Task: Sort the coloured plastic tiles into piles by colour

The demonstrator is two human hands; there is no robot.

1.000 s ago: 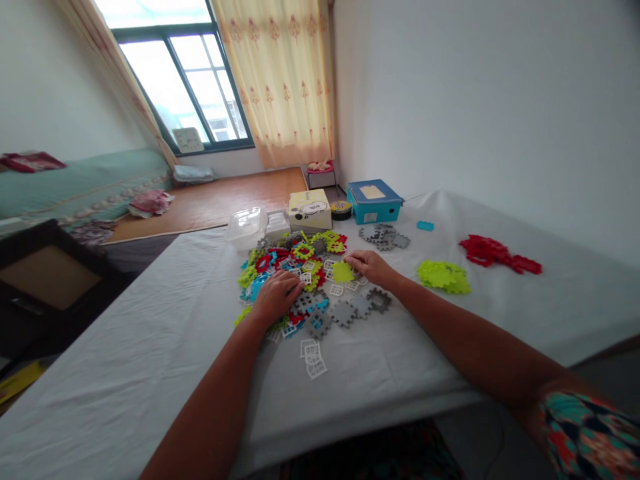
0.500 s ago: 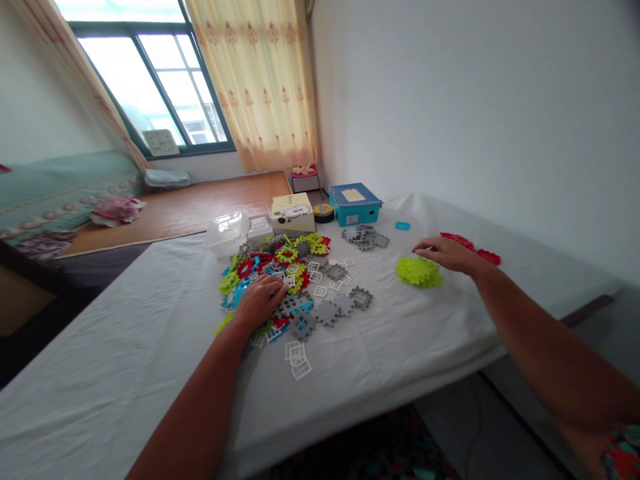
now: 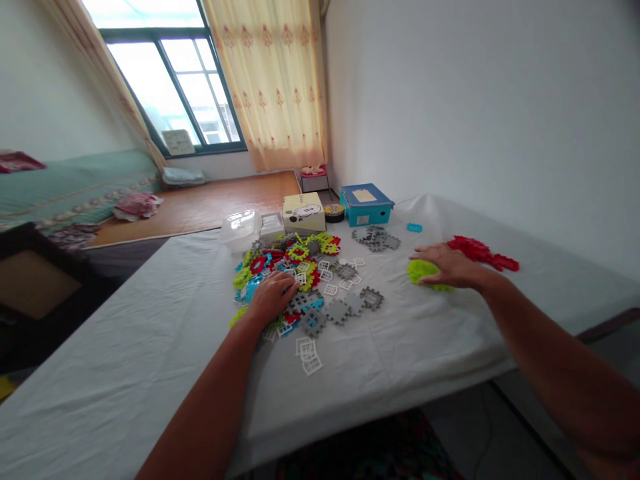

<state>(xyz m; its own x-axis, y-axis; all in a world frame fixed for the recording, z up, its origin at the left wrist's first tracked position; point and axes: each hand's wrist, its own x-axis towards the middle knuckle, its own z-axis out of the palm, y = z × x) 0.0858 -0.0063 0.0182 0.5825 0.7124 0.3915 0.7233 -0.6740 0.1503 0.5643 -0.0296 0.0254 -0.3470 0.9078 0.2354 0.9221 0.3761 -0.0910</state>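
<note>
White-clothed table (image 3: pixel 150 347) beside a white wall (image 3: pixel 475 100). Rests left hand (image 3: pixel 273 297) palm-down on mixed tile pile (image 3: pixel 300 260), cannot tell whether pinching a piece; lays right hand (image 3: pixel 447 265), fingers spread flat, over green tile stack (image 3: pixel 418 271) beside red tiles (image 3: pixel 480 252). Risks toppling that stack with any sideways shove.

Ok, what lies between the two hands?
Head view: loose grey tiles and small white grid pieces lie between the left hand and the right hand, which rests on the green pile.
</note>
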